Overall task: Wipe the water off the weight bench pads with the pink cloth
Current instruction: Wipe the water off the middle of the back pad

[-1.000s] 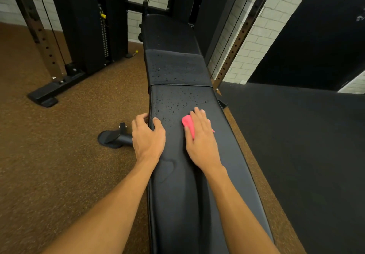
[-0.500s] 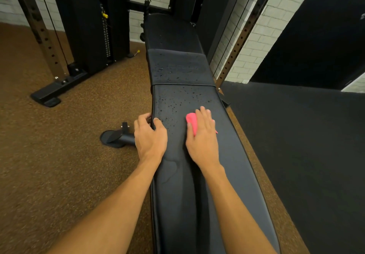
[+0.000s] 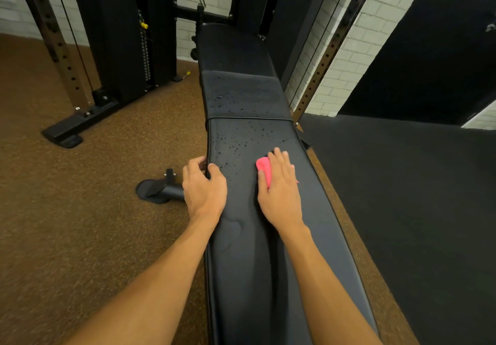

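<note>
The right hand lies flat, fingers straight and together, pressing a folded pink cloth onto the long black vinyl bench pad. The left hand grips that pad's left edge, fingers curled over the side and thumb on top. Water droplets bead just ahead of both hands and on the shorter black pad beyond.

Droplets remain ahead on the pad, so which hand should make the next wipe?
Right. The right hand presses the pink cloth flat on the pad, just short of the droplets. The left hand holds the pad's left edge and has no cloth.
</note>
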Motion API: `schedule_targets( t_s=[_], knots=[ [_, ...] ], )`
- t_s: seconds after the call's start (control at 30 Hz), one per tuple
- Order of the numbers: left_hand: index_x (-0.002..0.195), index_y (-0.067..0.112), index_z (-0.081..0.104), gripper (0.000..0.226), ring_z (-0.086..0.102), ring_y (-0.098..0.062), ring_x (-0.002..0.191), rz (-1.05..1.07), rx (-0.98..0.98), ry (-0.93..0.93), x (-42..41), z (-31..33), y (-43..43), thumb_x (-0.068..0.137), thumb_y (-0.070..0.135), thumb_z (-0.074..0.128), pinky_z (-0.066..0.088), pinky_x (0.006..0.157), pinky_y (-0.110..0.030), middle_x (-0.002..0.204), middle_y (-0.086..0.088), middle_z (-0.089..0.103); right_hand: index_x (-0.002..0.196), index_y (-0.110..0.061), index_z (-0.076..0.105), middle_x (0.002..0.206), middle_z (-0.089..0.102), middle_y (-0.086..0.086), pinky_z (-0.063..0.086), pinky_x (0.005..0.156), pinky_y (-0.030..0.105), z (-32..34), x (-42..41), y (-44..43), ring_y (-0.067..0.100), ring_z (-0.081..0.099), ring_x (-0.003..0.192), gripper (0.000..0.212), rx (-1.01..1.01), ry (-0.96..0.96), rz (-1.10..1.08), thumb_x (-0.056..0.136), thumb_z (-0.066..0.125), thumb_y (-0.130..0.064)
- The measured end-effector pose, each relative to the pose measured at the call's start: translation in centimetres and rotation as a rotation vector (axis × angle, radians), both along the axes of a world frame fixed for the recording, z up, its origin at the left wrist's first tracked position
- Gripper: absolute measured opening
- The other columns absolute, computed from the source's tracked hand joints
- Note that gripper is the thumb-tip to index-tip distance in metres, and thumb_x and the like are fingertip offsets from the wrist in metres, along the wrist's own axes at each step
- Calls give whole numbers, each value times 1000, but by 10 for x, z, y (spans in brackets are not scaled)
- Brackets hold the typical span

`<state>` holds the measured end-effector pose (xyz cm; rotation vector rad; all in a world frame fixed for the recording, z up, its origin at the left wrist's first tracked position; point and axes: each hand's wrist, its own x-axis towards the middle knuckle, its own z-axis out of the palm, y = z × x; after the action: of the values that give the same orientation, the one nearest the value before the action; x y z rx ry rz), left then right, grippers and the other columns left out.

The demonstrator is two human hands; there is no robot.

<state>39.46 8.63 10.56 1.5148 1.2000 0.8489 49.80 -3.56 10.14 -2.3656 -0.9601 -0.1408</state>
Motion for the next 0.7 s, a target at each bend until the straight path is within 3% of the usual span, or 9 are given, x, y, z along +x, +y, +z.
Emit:
schedule_targets(
  t_s=[0.13, 0.33, 0.43, 0.57, 0.7],
  knots=[
    [131, 17, 61, 29, 54, -23, 120, 4, 5, -8, 1, 0, 1, 104, 25, 54, 29, 91, -21, 131, -4, 58, 165, -5, 28, 176, 19, 10, 6, 134, 49, 12, 8, 46, 29, 4, 165, 57, 1, 38, -171, 115, 39, -30],
    [130, 16, 63, 29, 56, -23, 120, 12, 8, -7, 0, -5, 2, 103, 21, 54, 28, 90, -16, 130, -5, 60, 166, -9, 30, 176, 21, 4, 1, 133, 37, 1, -25, 28, 19, 4, 166, 57, -10, -61, 193, 115, 41, -33],
    [131, 16, 63, 30, 58, -24, 120, 8, 8, -41, -1, -4, 2, 103, 21, 54, 34, 96, -22, 131, -4, 59, 166, -12, 30, 176, 20, 2, 3, 135, 40, 0, -10, 8, 16, 3, 165, 57, 4, -15, 87, 115, 39, -36],
    [130, 16, 63, 29, 57, -24, 119, 19, 6, -34, 0, -4, 4, 103, 21, 55, 34, 96, -23, 129, -4, 60, 166, -5, 27, 177, 18, 10, 7, 134, 51, 10, 0, 48, 28, 2, 165, 58, -22, 26, -75, 115, 37, -31],
    [129, 17, 64, 28, 56, -21, 119, 24, 12, -36, 0, -6, 4, 103, 20, 55, 29, 92, -17, 128, -4, 60, 164, -7, 33, 176, 23, 7, 2, 134, 40, 6, -19, 50, 22, 4, 166, 55, -1, -24, 180, 115, 42, -28]
  ],
)
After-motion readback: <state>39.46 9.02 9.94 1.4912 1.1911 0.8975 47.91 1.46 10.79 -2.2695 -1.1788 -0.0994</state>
